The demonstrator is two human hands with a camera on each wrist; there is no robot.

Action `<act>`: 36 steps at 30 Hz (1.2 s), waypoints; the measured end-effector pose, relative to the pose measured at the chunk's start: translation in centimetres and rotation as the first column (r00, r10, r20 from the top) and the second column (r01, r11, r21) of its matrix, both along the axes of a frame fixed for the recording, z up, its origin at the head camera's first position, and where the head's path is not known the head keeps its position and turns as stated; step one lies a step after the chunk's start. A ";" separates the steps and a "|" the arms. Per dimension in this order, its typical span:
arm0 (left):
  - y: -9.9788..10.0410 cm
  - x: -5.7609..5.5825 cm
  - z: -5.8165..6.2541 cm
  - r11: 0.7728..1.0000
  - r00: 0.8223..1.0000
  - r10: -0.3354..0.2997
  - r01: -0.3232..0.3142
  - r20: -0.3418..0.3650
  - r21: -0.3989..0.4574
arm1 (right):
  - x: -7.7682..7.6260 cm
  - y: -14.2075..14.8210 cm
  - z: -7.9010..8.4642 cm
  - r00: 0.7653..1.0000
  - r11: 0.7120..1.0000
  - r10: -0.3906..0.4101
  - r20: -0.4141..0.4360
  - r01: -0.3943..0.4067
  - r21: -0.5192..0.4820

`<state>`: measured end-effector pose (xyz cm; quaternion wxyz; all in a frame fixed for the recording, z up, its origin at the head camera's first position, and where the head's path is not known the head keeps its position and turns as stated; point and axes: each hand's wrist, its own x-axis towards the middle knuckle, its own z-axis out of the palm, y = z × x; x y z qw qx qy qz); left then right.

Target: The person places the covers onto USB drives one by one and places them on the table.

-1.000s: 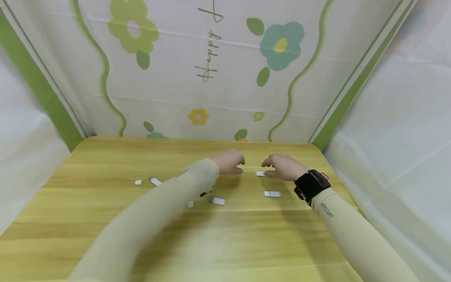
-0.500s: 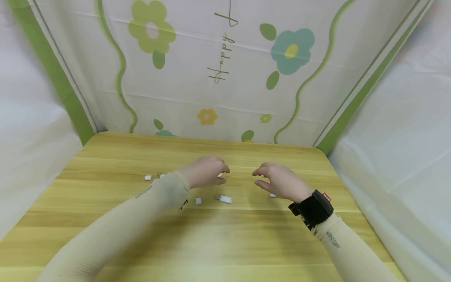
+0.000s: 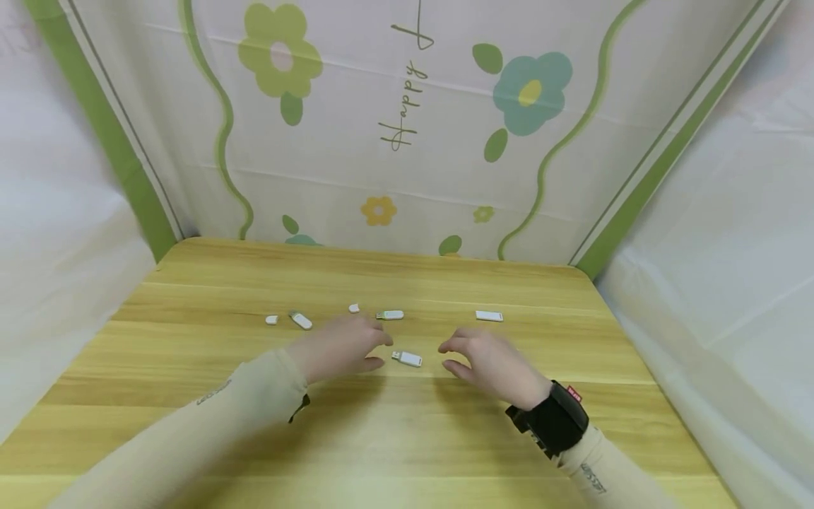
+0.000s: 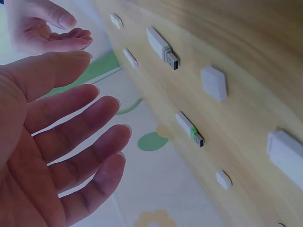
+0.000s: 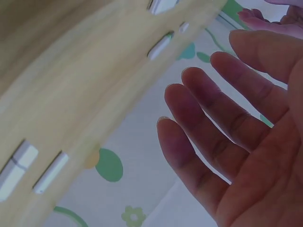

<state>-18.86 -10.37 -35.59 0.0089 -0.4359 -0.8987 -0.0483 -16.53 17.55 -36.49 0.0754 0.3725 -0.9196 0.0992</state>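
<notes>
The lower part of the head view is mostly filled by a wood-grain table (image 3: 381, 452). Over it, the left hand (image 3: 337, 349) and the right hand (image 3: 494, 366) are held with fingers pretty loose and parted, nothing gripped in either one. A white USB stick (image 3: 410, 360), plug bared, is parked between them, closer to the left. Farther back, an all-white stick (image 3: 489, 317) and two green-trimmed sticks (image 3: 391, 315) are laid out, and two tiny caps (image 3: 354, 309) are scattered nearby.
</notes>
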 end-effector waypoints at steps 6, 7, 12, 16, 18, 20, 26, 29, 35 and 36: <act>-1.0 2.1 -0.6 1.000 0.997 -0.018 0.019 -0.077 0.006 | 0.3 -0.7 -1.2 0.999 1.000 0.014 0.050 -0.013 -0.024; -1.1 2.5 -0.6 1.000 0.996 -0.021 0.022 -0.085 0.004 | 0.3 -0.8 -1.3 0.998 1.000 0.015 0.054 -0.013 -0.024; -1.5 4.0 -0.6 1.000 0.996 -0.007 0.008 -0.085 0.008 | 0.2 -1.4 -1.8 0.997 0.999 0.031 0.065 -0.030 -0.026; -2.0 4.5 -0.9 0.999 0.997 0.032 -0.032 -0.067 0.011 | -0.5 -2.0 -2.0 0.995 0.999 0.043 0.088 -0.042 -0.016; -2.1 4.6 -1.0 0.999 0.997 0.042 -0.041 -0.067 0.015 | -1.0 -2.4 -2.2 0.994 0.999 0.046 0.099 -0.045 -0.012; -2.3 4.5 -1.1 0.999 0.997 0.050 -0.049 -0.059 0.022 | -1.6 -2.9 -2.3 0.993 0.999 0.047 0.107 -0.046 -0.006; -3.3 2.5 -2.4 0.994 0.997 0.080 -0.080 -0.002 0.072 | -4.4 -4.2 -2.6 0.989 0.999 0.044 0.144 -0.046 0.010; -4.2 0.4 -3.4 0.989 0.993 0.115 -0.118 0.040 0.089 | -5.9 -4.8 -2.8 0.985 0.999 0.023 0.174 -0.029 0.028; -5.3 -4.0 -3.6 0.963 0.949 0.245 -0.262 0.198 0.066 | -8.8 -6.1 -3.1 0.990 1.000 0.002 0.144 -0.005 0.023; -5.2 -4.7 -3.3 0.957 0.938 0.261 -0.282 0.228 0.063 | -9.2 -6.3 -3.2 0.990 1.000 0.002 0.139 -0.005 0.021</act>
